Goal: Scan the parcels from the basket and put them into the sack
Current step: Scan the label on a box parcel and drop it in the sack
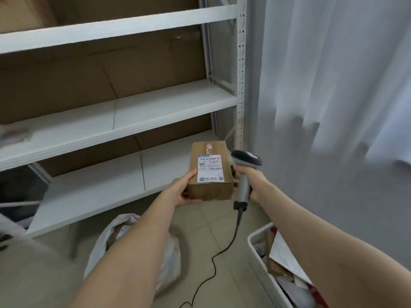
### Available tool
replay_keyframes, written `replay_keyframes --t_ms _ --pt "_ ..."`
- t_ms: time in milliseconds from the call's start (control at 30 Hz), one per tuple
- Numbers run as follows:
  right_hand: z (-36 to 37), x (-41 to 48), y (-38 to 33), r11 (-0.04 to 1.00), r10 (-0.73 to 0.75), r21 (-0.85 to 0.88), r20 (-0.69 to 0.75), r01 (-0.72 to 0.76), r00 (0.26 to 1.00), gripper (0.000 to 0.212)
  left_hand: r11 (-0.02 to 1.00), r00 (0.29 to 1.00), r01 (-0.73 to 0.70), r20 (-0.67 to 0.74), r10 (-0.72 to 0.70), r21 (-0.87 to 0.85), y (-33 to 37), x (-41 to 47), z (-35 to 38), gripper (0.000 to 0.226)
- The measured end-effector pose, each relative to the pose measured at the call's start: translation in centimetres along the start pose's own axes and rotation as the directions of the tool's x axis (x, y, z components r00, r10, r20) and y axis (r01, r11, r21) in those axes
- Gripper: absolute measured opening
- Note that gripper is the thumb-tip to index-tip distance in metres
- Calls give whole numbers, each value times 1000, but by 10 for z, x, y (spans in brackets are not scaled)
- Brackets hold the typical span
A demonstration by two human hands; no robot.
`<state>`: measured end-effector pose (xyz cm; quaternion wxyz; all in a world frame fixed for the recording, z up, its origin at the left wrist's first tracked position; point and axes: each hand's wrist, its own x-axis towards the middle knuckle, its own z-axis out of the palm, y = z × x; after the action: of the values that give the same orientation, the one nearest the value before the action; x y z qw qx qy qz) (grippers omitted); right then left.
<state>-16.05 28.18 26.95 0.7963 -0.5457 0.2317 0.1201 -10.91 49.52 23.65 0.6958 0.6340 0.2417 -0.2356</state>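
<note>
Tiled floor [200,223], white sack [171,258], white basket [260,263], black cable [213,258]

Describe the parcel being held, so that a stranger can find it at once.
Look before the white shelves. There the left hand holds a brown cardboard box beside the grey scanner. Unlike parcels in the basket, it is raised, white label upward.

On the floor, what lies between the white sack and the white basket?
In the head view, a black cable snakes over otherwise bare floor tiles between the sack and the basket.
</note>
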Motion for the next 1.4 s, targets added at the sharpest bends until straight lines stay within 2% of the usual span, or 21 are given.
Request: replay_keyframes --t_ms 100,267,400,467,600,733,900,1033,1133,1267,1400 --pt "89 25 36 998 54 -30 33 -53 998 42 999 998 34 -52 -35 -18 3 14 -96 51" --pt "215 60 108 987 158 -54 92 -154 983 38 996 978 86 -193 -85 -5 2 28 -242 43" --pt "278 96 151 966 245 -107 98 -235 965 39 994 960 105 -266 -92 35 -3 56 -312 40" --pt "297 119 170 950 302 -113 98 -291 948 30 991 943 123 -316 -101 51 -10 78 -335 42" --pt "315 174 211 922 377 -117 48 -370 925 15 971 915 223 -360 -179 83 -34 135 -364 43" --pt "322 240 254 898 428 -109 0 -426 904 6 925 901 284 -400 -167 253 -63 206 -384 56" --pt "327 313 317 861 489 -120 -71 -495 869 7 799 894 353 -428 -134 487 -129 296 -403 72" --pt "325 355 367 832 544 -77 -79 -550 835 11 674 912 378 -382 -152 634 -195 351 -415 77" --pt "320 375 402 818 571 -41 -72 -574 818 14 601 909 408 -363 -203 687 -248 373 -426 80" --pt "313 386 438 809 578 -44 -121 -586 807 9 537 882 471 -370 -292 700 -287 395 -444 90" --pt "308 387 461 812 575 -32 -129 -583 808 9 385 855 511 -408 -322 768 -305 406 -449 77"
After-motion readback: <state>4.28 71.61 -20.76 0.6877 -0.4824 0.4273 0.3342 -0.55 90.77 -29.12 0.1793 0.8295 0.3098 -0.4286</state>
